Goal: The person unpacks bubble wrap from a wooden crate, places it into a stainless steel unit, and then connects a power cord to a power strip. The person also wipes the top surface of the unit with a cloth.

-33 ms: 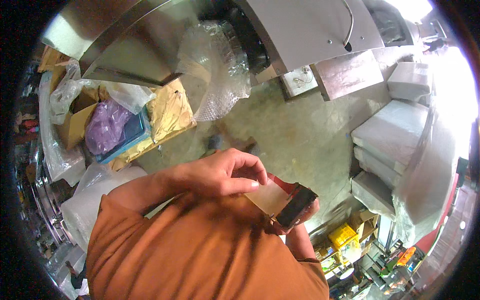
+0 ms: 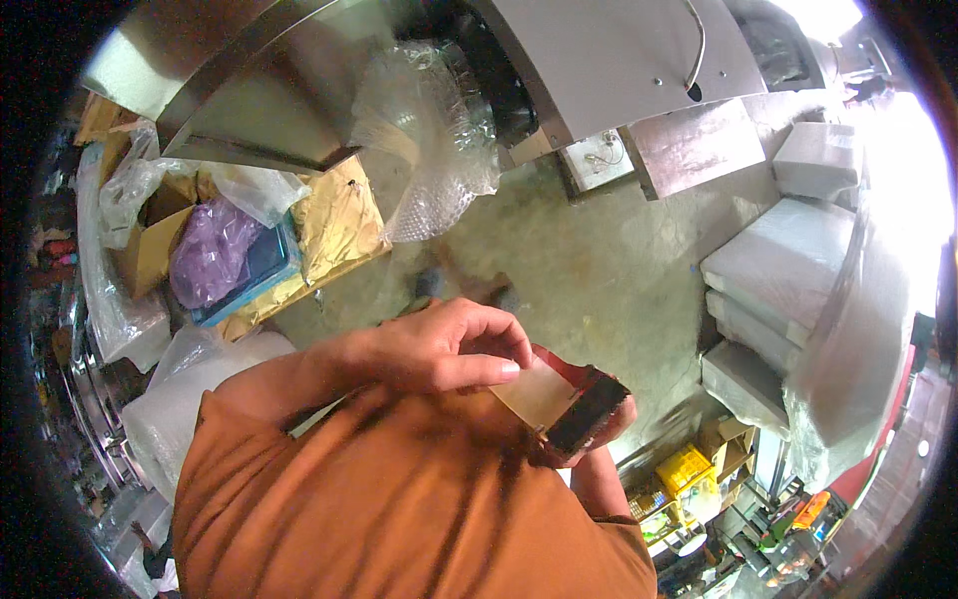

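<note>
My right hand (image 2: 621, 417) is wrapped round the far side and underside of a small red box-like object (image 2: 559, 367). This object has a pale cream inner face and a dark end, and its exact kind is unclear. At its left edge is my left hand (image 2: 454, 344), with thumb and forefinger brought together in a pinch. Their tips touch or nearly touch the pale face; whatever may be between them is too small to make out. Both hands are close in front of my orange shirt (image 2: 399, 499). Most of the right fingers are hidden behind the object.
Left, a purple plastic bag (image 2: 212, 250) lies on a blue tray (image 2: 274, 262) beside brown paper packaging (image 2: 337, 220). Bubble wrap (image 2: 439, 190) hangs from steel equipment ahead. Foam-wrapped boxes (image 2: 783, 260) are stacked at right, near a yellow crate (image 2: 684, 469). Concrete floor (image 2: 599, 270) lies between.
The red box-like object has tilted very slightly in my right hand, its dark end shifting a little. My left hand stays almost where it was.
</note>
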A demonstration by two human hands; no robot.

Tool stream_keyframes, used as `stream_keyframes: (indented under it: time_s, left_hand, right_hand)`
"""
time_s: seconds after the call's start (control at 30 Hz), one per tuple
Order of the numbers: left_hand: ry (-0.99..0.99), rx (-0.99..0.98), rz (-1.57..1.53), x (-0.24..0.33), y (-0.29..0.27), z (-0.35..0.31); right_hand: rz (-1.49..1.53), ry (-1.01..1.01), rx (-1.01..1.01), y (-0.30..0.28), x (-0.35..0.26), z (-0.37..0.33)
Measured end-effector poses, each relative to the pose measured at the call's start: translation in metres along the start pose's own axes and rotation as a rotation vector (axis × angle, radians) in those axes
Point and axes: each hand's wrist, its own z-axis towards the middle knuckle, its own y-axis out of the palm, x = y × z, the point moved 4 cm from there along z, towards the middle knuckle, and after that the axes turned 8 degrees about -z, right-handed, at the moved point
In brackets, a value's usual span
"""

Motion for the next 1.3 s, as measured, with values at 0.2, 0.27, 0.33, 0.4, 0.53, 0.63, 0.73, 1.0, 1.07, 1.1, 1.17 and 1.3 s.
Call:
stream_keyframes:
  time_s: [0.2, 0.27, 0.33, 0.4, 0.53, 0.63, 0.73, 1.0, 1.07, 1.1, 1.17, 1.3]
  left_hand:
    - [-0.058, 0.205, 0.39, -0.008, -0.002, -0.003]
    - [0.036, 0.272, 0.455, -0.005, 0.0, -0.004]
    - [0.106, 0.308, 0.451, -0.002, 0.003, -0.006]
    - [0.176, 0.332, 0.361, 0.002, 0.006, -0.008]
    - [0.631, 0.102, 0.751, 0.022, 0.028, -0.019]
    - [0.606, 0.09, 0.877, 0.027, 0.029, -0.02]
    - [0.542, 0.057, 0.896, 0.029, 0.03, -0.02]
    - [0.346, 0.279, 0.647, 0.019, 0.02, -0.019]
    - [0.34, 0.351, 0.669, 0.025, 0.013, -0.018]
    - [0.372, 0.382, 0.723, 0.033, 0.009, -0.016]
    - [0.417, 0.457, 0.941, 0.056, -0.006, -0.009]
    - [0.752, 0.763, 1.272, 0.142, -0.072, 0.012]
  right_hand:
    - [-0.17, -0.03, -0.127, -0.007, 0.0, -0.002]
    - [-0.086, 0.034, -0.086, -0.01, -0.002, 0.0]
    - [-0.03, 0.139, -0.066, -0.011, -0.002, 0.001]
    - [-0.056, 0.233, -0.072, -0.011, 0.001, 0.004]
    - [-0.353, -0.122, -0.129, -0.003, -0.008, 0.013]
    - [-0.37, -0.281, -0.103, 0.003, -0.011, 0.02]
    - [-0.367, -0.308, -0.183, 0.006, -0.018, 0.026]
    - [-0.507, -0.328, -0.333, 0.012, -0.037, 0.039]
    - [-0.603, -0.371, -0.288, 0.022, -0.041, 0.043]
    - [-0.651, -0.386, -0.247, 0.026, -0.042, 0.047]
    - [-0.788, -0.241, -0.212, 0.041, -0.037, 0.055]
    - [-0.979, -0.055, -0.147, 0.058, -0.018, 0.086]
